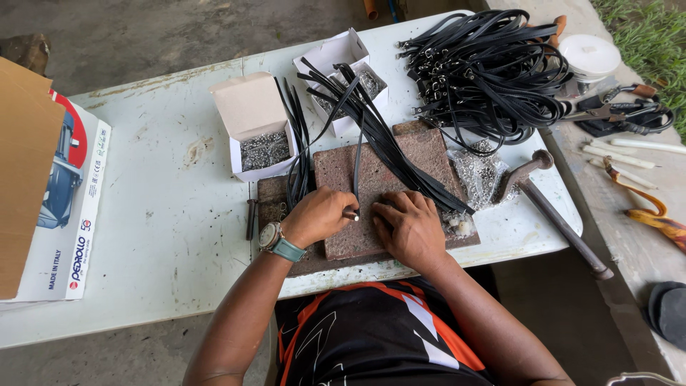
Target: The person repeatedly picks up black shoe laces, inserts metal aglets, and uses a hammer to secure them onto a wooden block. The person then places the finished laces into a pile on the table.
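Right hand (409,227) rests palm-down, fingers curled, on the reddish stone slab (421,154); what it grips, if anything, cannot be determined. Left hand (318,214), wearing a wristwatch (273,236), is closed around a small metal punch (351,214), tip projecting toward the right hand. 1 black leather strap (357,161) runs down the slab to end between both hands, just beside the punch. 2 open white boxes of rivets (264,149) sit beyond.
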